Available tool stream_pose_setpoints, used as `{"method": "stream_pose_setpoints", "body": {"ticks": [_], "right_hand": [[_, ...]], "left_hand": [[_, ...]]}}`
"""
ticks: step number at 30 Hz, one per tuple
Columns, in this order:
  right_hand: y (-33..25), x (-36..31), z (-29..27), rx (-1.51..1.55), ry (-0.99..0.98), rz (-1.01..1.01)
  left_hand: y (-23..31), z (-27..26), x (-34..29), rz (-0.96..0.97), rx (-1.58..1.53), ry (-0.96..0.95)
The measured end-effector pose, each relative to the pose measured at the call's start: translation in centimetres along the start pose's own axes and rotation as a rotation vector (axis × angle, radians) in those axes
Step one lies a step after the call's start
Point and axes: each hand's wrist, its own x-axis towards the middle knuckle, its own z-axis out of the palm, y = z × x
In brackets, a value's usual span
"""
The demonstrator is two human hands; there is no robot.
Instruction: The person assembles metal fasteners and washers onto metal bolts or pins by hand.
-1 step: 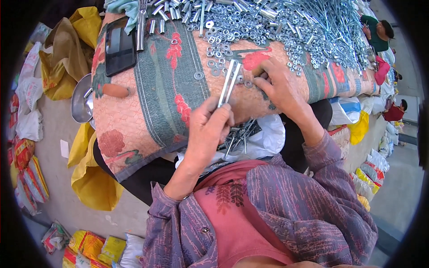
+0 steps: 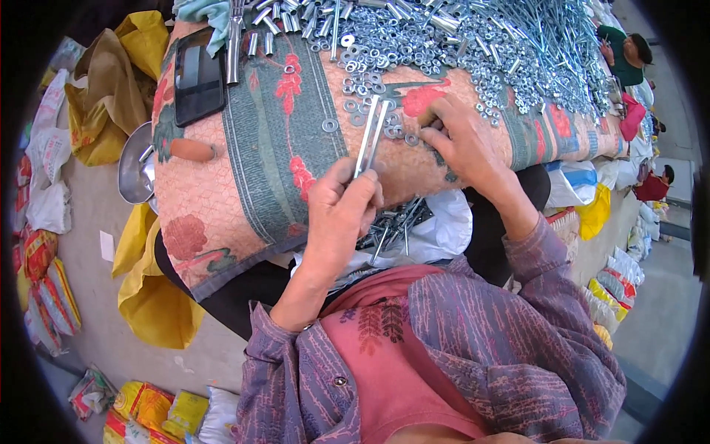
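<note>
Two long, slim, shiny metal rods stand up side by side out of my left hand, pinched between thumb and curled fingers. Their lower ends are hidden inside that hand. My right hand hovers just to the right over the cloth, fingers bent and thumb drawn in toward them. Whatever its fingertips may hold is too small or hidden to name. Close to its thumb lies a flat washer. More loose washers are scattered beyond the rods, leading up to a large heap of nuts and washers.
Metal sleeves and long thin bolts pile along the far side of the patterned cloth. At left are a black phone and a metal bowl. A white bag with bolts sits at my lap.
My left hand has shifted slightly left with the two rods. The right hand stays nearly where it was.
</note>
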Motion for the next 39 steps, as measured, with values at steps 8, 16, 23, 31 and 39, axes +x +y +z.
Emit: {"method": "stream_pose_setpoints", "body": {"ticks": [8, 16, 23, 31, 39], "right_hand": [[1.3, 3.3, -0.6, 0.164, 0.009, 0.127], [3.1, 4.1, 0.3, 0.058, 0.098, -0.017], [3.5, 3.9, -0.6, -0.01, 0.093, -0.114], [2.5, 3.3, -1.6, 0.515, 0.04, 0.192], [2.3, 5.5, 1.8, -0.174, 0.167, -0.107]], "left_hand": [[-0.3, -0.1, -0.3, 0.006, -0.033, 0.053], [-0.1, -0.6, -0.2, -0.013, -0.016, 0.019], [0.0, -0.3, 0.0, 0.003, -0.01, -0.005], [-0.2, -0.5, 0.0, 0.007, -0.034, -0.009], [-0.2, -0.4, -0.1, -0.016, -0.007, 0.022]]}}
